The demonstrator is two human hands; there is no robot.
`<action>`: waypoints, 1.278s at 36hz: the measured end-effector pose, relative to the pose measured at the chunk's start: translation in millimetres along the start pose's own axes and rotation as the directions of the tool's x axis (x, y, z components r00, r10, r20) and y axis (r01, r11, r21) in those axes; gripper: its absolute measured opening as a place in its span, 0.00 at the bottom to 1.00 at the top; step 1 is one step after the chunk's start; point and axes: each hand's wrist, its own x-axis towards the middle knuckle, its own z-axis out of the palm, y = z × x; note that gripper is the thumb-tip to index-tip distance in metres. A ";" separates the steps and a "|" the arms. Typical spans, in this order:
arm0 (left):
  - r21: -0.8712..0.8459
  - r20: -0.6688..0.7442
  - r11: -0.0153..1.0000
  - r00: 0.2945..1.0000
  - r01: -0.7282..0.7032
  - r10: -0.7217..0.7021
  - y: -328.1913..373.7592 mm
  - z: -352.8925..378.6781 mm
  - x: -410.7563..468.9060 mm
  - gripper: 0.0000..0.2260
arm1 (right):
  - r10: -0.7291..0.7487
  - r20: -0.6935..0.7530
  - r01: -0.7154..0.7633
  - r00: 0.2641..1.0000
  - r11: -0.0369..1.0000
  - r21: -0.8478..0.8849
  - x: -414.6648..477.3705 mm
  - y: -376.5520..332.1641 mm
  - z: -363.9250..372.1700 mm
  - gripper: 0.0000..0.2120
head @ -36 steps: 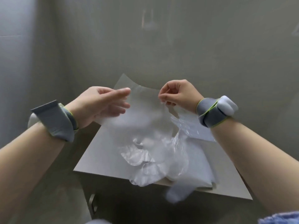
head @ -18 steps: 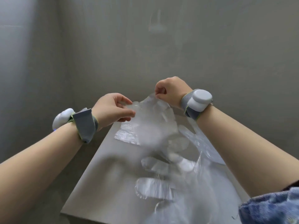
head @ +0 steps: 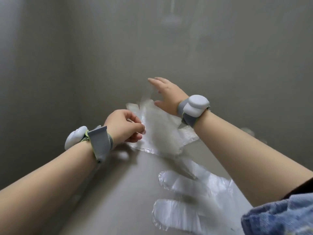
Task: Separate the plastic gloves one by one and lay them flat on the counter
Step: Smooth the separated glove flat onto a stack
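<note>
1. My left hand (head: 125, 128) pinches the near edge of 1 clear plastic glove (head: 160, 133) between curled thumb and forefinger.
2. My right hand (head: 166, 94) is released, fingers straight and spread above that glove's far end. Blur hides whether they touch it.
3. The glove stretches between my 2 hands, over the far part of the counter (head: 118, 192).
4. Nearer me, the other gloves (head: 184, 216) lie on the counter beside my right forearm.
5. A grey left wristband (head: 100, 143) and right wristband (head: 194, 107) each carry a white pod.
</note>
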 end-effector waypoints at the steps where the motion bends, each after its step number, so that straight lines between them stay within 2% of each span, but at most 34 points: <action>1: 0.016 0.007 1.000 1.000 -0.001 0.001 -0.6 0.4 -0.4 0.03 | 0.040 0.015 -0.040 0.999 0.999 0.016 -5.4 3.3 -1.5 0.33; 8: 0.092 0.025 0.996 0.999 -0.022 0.020 -3.0 2.5 -6.6 0.03 | 0.201 0.063 -0.205 0.977 0.977 0.058 -61.4 12.6 -15.6 0.15; 10: 0.097 0.029 0.995 0.999 -0.028 0.026 -3.8 2.5 -8.3 0.02 | 0.225 0.089 -0.231 0.970 0.970 0.073 -81.6 11.1 -19.5 0.12; 13: 0.122 0.033 0.992 0.999 -0.034 0.030 -6.3 3.4 -11.1 0.02 | 0.235 0.156 -0.245 0.959 0.968 0.047 -105.9 14.7 -20.7 0.12; 20: 0.253 0.022 0.963 0.996 -0.089 0.086 -11.4 1.0 -16.6 0.02 | 0.250 0.232 -0.282 0.940 0.953 0.112 -124.6 18.8 -3.4 0.14; 24: 0.417 -0.040 0.894 0.979 -0.165 0.199 -9.9 -3.3 -11.8 0.02 | 0.265 0.234 -0.289 0.935 0.954 0.076 -127.4 21.8 6.4 0.14; 31: 0.645 -0.081 0.732 0.933 -0.219 0.351 -17.5 -7.9 -3.2 0.07 | 0.191 0.235 -0.209 0.953 0.976 0.055 -126.0 19.9 9.1 0.16; 34: 0.635 -0.027 0.684 0.875 -0.359 0.484 -18.4 -2.6 -4.1 0.07 | 0.154 0.201 -0.171 0.967 0.983 0.069 -123.9 20.5 13.5 0.15; 36: 0.609 0.065 0.659 0.856 -0.442 0.514 -16.7 2.2 -4.6 0.12 | 0.157 0.172 -0.174 0.972 0.981 0.085 -122.1 21.2 14.8 0.15; 39: 0.619 0.186 0.628 0.865 -0.472 0.467 -16.8 11.3 -3.4 0.16 | 0.157 0.139 -0.172 0.978 0.979 0.108 -119.0 22.0 14.8 0.15; 42: 0.703 0.287 0.529 0.870 -0.475 0.400 -21.6 17.3 -0.9 0.19 | 0.120 0.169 -0.137 0.978 0.986 0.094 -114.2 20.9 15.0 0.17; 44: 0.725 0.320 0.490 0.867 -0.483 0.381 -24.5 15.9 1.4 0.22 | 0.071 0.214 -0.089 0.974 0.993 0.072 -109.0 20.0 17.9 0.18; 46: 0.720 0.322 0.497 0.868 -0.484 0.379 -25.5 14.6 2.6 0.22 | 0.033 0.255 -0.045 0.966 0.998 0.042 -104.3 20.0 21.5 0.19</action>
